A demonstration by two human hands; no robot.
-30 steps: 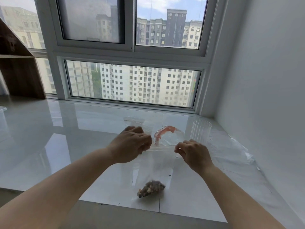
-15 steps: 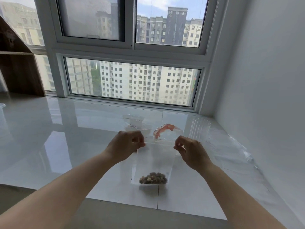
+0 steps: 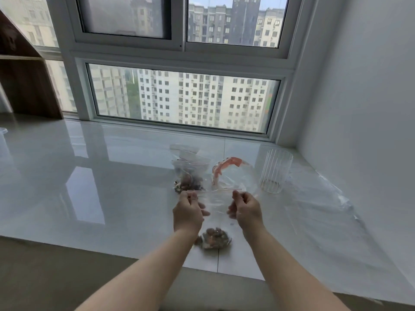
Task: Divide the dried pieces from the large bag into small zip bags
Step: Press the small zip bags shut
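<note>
Clear small zip bag [image 3: 216,206], dried pieces [image 3: 214,239] at bottom: your left hand [image 3: 188,213] and right hand [image 3: 246,211] pinch its top corners; press the seal evenly across.

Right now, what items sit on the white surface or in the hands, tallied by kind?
Small zip bag held by left hand and right hand: 1
Filled zip bags lying behind: at least 1, pile unclear
Large bag with red strip: 1
Ribbed clear cup: 1
Total: at least 4
</note>
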